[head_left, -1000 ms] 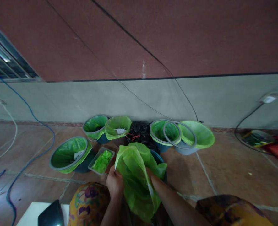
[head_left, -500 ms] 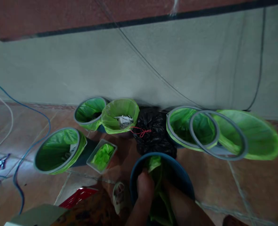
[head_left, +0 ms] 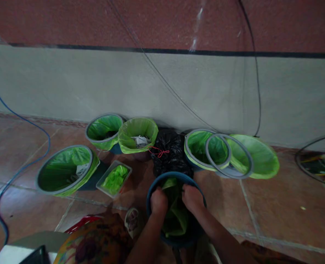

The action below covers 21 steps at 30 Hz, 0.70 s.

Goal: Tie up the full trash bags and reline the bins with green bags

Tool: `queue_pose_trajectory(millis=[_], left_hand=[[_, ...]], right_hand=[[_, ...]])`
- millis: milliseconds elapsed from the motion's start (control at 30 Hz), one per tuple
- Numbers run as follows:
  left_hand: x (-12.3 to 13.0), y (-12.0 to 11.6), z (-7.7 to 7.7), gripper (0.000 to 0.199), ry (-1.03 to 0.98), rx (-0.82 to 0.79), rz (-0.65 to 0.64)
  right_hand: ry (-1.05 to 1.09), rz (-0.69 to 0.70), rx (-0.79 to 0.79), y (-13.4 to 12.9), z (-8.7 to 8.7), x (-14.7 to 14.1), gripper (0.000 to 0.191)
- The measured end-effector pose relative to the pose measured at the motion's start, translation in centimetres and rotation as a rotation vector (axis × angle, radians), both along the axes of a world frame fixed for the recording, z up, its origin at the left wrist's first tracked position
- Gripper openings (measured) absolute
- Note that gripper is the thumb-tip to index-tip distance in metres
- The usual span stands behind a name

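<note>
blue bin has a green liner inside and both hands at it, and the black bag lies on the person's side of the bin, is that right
Not quite: the black bag lies on the far side of the blue bin, as the head view shows. The green liner is inside, with the left hand and right hand at it.

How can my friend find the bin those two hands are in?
Find the pale lower wall, then the black bag with red string below it. In front of that stands a round blue bin, with the left hand and right hand holding a green bag inside it. Its blue rim is bare, while the other bins have green liners over their rims.
</note>
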<state>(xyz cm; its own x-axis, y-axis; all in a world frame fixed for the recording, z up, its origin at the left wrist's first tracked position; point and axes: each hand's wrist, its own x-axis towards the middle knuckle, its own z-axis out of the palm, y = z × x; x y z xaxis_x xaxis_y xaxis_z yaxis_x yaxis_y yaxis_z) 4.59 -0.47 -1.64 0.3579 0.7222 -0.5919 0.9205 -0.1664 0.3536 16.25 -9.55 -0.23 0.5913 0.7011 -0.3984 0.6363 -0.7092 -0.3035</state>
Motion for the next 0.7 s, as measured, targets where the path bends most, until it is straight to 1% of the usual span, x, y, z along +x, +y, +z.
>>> queue_pose_trajectory(millis=[67,100,133,200,267,367,500,600,700], left_hand=[[-0.2,-0.3,1.1,0.034,0.006,0.027,-0.029],[-0.2,-0.4,1.6,0.034,0.001,0.044,-0.043],[-0.3,-0.5,2.2,0.034,-0.007,0.062,-0.058],[-0.5,-0.7,3.4,0.033,-0.025,0.1,-0.083],[-0.9,-0.8,4.3,0.033,-0.026,0.128,-0.09],[-1.7,-0.5,5.3,0.035,0.003,0.163,-0.08],[-3.1,0.2,5.8,0.037,0.047,0.199,-0.057],[-3.7,0.9,5.7,0.037,0.066,0.201,-0.038],[-3.8,1.4,5.7,0.037,0.047,0.215,-0.014]], right_hand=[[-0.047,0.091,0.087,0.9,0.5,-0.5,0.033],[-0.064,0.144,0.123,1.5,0.6,-0.8,0.04],[-0.072,0.186,0.14,2.1,0.5,-1.1,0.044],[-0.062,0.203,0.113,3.2,0.2,-1.5,0.037],[-0.05,0.162,0.109,3.6,-0.3,-1.4,0.035],[-0.054,0.05,0.199,2.7,-0.5,-0.4,0.04],[-0.035,-0.08,0.281,0.3,0.5,2.0,0.043],[0.098,-0.152,0.31,-1.2,1.3,3.9,0.037],[0.339,-0.239,0.35,-2.1,1.5,5.7,0.025]])
